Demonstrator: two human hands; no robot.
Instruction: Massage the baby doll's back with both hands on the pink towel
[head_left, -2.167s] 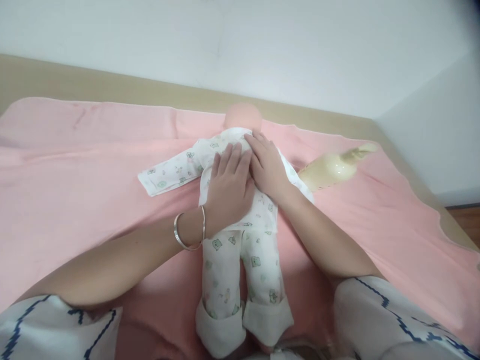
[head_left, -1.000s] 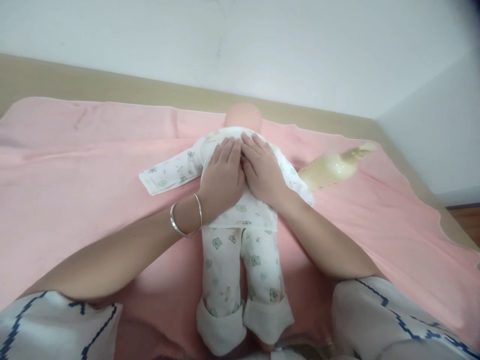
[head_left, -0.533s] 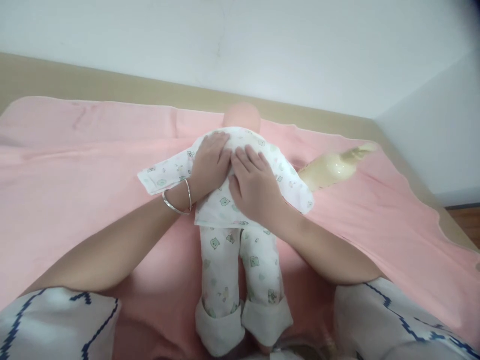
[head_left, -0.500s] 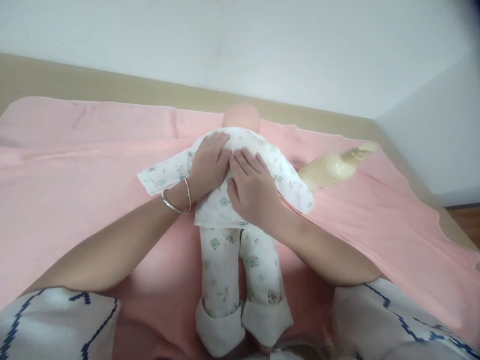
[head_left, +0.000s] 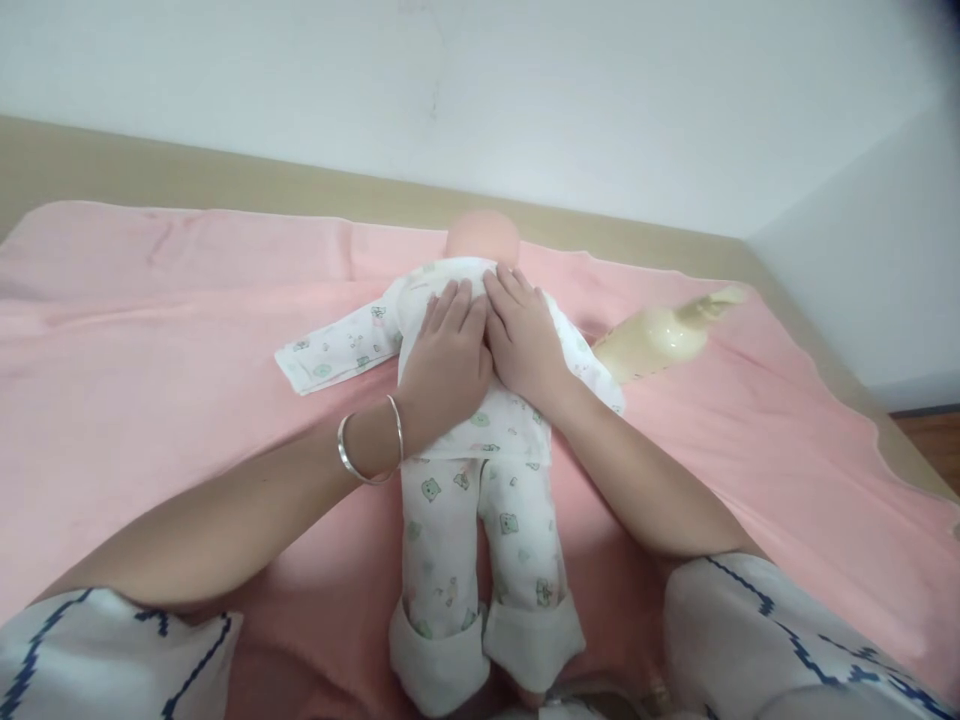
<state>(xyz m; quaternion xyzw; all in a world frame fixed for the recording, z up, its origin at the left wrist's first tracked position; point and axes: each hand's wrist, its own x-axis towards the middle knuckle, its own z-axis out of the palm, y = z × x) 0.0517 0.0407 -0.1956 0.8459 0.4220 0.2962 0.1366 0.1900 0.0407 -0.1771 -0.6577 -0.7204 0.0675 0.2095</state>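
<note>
1. Left hand point(head_left: 446, 368) lies open, flat on the clothed doll point(head_left: 487, 435).
2. Right hand point(head_left: 526, 340) lies likewise, just beside.
3. Doll rests on a pink blanket point(head_left: 180, 310).
4. Yellowish bottle-like thing point(head_left: 664, 335) lies near it; contents unclear.

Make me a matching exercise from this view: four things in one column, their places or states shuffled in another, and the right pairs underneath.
Things
1. Right hand
2. Silver bangle
3. Pink cloth
4. Trouser cuffs

Places and states
A. Spread out beneath the doll
B. Folded up, plain white
C. Laid on the patterned shirt, beside the left hand
D. Around the left wrist

Right pairs
1-C
2-D
3-A
4-B
</note>
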